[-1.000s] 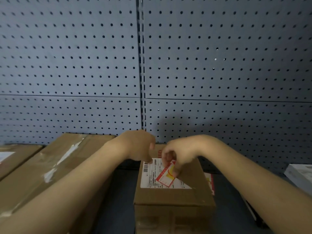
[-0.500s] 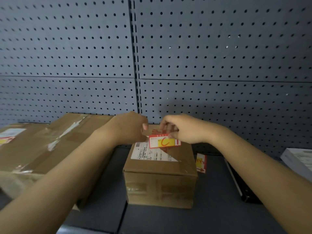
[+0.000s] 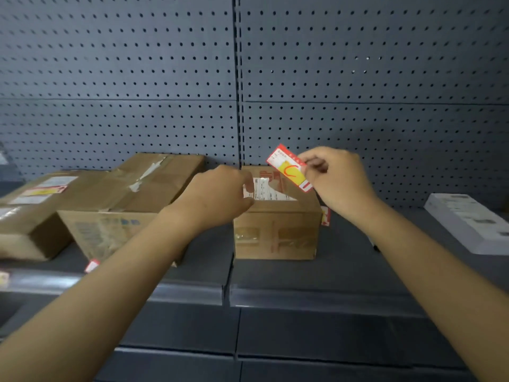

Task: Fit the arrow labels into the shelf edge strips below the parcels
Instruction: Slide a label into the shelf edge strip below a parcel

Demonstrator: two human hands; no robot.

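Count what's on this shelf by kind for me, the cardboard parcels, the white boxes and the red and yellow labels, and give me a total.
Cardboard parcels: 3, far left, large middle one, small one.
White boxes: 1, at the right.
Red and yellow labels: 3 plainly seen, one pinched in the right hand, one beside the small parcel, one under the large parcel's front.
Total: 7

Head view. Two forearms enter from the lower left and lower right corners of the frame. Both are bare along their full visible length: no sleeve edge anywhere in view. Left hand (image 3: 217, 197) and right hand (image 3: 338, 177) bare, ungloved. Wrists plain and smooth in outline. Fingernails short where visible; finer detail is too blurred to tell.
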